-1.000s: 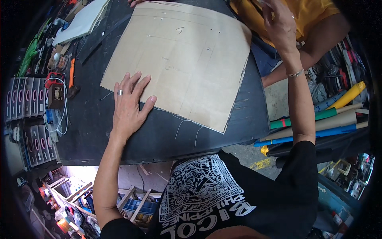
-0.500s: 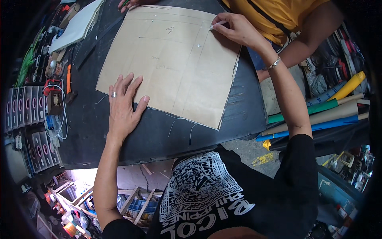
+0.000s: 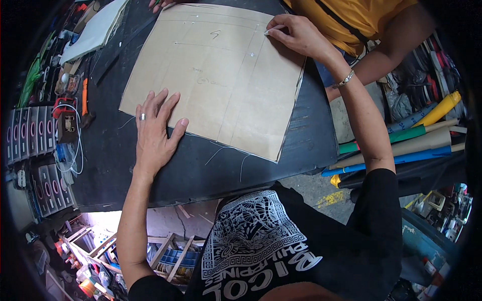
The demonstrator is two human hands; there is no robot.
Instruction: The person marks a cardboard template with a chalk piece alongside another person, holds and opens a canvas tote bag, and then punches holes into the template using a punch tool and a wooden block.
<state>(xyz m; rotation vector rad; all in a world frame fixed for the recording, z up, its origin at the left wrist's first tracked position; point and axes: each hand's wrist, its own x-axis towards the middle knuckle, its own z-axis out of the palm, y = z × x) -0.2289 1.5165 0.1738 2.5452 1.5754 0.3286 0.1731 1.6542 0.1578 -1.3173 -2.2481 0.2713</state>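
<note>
Here, right grip [image 3: 297, 37]: pinching a white piece [image 3: 267, 33]
Brown sheet [image 3: 221, 103]: lies left and toward us from that pinch
Left grip [image 3: 153, 129]: fingers splayed over its near edge

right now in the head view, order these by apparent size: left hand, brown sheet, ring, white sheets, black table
1. Black table
2. Brown sheet
3. Left hand and white sheets: too alike to rank, and the hand may be nearer the camera
4. Ring
</note>
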